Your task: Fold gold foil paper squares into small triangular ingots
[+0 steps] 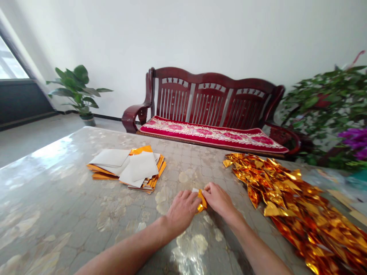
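A small piece of gold foil paper (pixel 202 202), partly folded with a pale patch at its top, lies on the table between my hands. My left hand (pixel 185 208) is over its left side, fingers close together and bent down onto it. At the right edge, my right hand (pixel 218 198) pinches the paper between thumb and fingers. My hands hide much of the piece. To the left sits a stack of flat foil sheets (pixel 140 170), pale backs up with orange-gold edges. A long heap of folded gold foil pieces (pixel 282 191) spreads along the right.
The glossy patterned table (pixel 71 214) reaches across the foreground. Behind it stands a dark red wooden bench (pixel 209 103) with a red floral cushion (pixel 212 134). Clear plastic (pixel 329 181) lies at the right edge near leafy plants (pixel 323 99). Another potted plant (pixel 78 89) stands at left.
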A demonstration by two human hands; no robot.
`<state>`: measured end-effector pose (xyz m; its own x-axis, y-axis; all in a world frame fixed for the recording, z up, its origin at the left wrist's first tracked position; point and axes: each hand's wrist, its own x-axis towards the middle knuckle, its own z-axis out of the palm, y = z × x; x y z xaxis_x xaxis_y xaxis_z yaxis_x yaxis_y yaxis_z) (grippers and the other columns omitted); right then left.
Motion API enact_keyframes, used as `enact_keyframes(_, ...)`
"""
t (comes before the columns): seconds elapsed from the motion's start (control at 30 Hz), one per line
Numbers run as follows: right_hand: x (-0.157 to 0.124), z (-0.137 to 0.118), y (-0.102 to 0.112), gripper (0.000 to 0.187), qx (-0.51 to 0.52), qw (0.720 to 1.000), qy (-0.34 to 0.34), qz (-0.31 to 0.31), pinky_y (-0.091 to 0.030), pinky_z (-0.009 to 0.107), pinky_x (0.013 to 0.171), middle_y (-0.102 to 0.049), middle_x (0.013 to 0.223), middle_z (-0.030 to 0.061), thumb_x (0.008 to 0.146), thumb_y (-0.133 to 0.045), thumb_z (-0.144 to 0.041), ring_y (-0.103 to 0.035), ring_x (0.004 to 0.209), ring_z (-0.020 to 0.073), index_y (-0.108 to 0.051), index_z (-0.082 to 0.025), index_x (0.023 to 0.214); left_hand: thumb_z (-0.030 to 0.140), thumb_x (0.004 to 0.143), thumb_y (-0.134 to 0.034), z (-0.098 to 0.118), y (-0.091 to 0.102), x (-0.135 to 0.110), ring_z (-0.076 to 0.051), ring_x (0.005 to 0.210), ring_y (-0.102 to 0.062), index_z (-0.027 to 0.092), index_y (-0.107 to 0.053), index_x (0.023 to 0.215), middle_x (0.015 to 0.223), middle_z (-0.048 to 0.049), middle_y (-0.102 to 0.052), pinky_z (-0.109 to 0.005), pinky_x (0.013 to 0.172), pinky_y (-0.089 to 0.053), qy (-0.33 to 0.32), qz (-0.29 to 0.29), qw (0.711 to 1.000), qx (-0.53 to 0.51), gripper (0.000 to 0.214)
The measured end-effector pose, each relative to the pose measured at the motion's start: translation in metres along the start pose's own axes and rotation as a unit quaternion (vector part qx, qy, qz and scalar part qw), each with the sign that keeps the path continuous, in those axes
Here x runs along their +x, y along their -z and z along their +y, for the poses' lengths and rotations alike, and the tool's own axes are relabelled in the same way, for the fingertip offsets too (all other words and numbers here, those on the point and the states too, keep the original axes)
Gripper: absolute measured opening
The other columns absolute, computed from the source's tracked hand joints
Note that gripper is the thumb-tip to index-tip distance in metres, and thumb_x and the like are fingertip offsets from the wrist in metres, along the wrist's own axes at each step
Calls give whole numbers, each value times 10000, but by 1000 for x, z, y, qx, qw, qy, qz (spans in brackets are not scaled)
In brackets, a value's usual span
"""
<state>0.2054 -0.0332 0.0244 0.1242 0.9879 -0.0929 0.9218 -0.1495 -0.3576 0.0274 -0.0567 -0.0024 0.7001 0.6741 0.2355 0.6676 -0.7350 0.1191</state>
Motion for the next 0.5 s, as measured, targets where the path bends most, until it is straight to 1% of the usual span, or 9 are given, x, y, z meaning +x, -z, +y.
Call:
enact_keyframes(0.07, 3, 0, 1, 134, 5, 1000, 1, -6, -332, 254, 613, -704, 858, 32, 854, -546, -295, -624, 763, 163, -645, -211, 820, 224, 976, -501, 0, 1, -1, -229, 1118, -506, 234, -517, 1223, 1234, -47, -579, -374, 935, -435, -2, 2, 1000, -1, 248)
enact_keyframes(0.17, 4, 0, 3, 132, 10, 1000, 1, -4, -318, 250, 588, -706, 804, 12, 837, -557, -301, -618, 717, 152, -644, -217, 785, 209, 966, -514, -1, 1, -1, -233, 1141, -494, 243, -503, 1244, 1271, -42, -566, -374, 954, -423, -4, 7, 1000, -3, 280)
enact_keyframes(0.27, 2, 0, 3, 125, 31, 999, -6, 4, -330, 244, 596, -719, 798, 0, 833, -560, -299, -633, 726, 150, -653, -224, 799, 201, 969, -502, -2, 1, -1, -235, 1154, -491, 256, -490, 1268, 1278, -41, -562, -377, 954, -420, -2, 9, 1000, -3, 304)
enact_keyframes(0.37, -1, -1, 3, 129, 49, 999, -22, 11, -350, 248, 617, -741, 847, 8, 826, -590, -321, -661, 783, 170, -680, -235, 859, 233, 979, -493, -3, 1, -1, -241, 1158, -490, 258, -496, 1257, 1278, -43, -562, -389, 945, -422, 0, 10, 1000, -3, 280)
enact_keyframes(0.43, -3, -3, 1, 154, 40, 999, -32, 14, -356, 256, 621, -748, 874, 15, 828, -603, -359, -672, 816, 188, -691, -250, 891, 270, 991, -478, -3, 1, -1, -241, 1160, -487, 254, -500, 1249, 1277, -43, -564, -393, 947, -420, -2, 12, 1000, -9, 260)
enact_keyframes(0.5, -4, -5, -1, 157, 28, 999, -39, 17, -353, 260, 611, -750, 869, 13, 828, -605, -381, -676, 820, 196, -699, -267, 882, 290, 1000, -461, -3, 1, 0, -239, 1164, -485, 248, -500, 1249, 1279, -41, -566, -392, 952, -416, -5, 14, 1000, -16, 255)
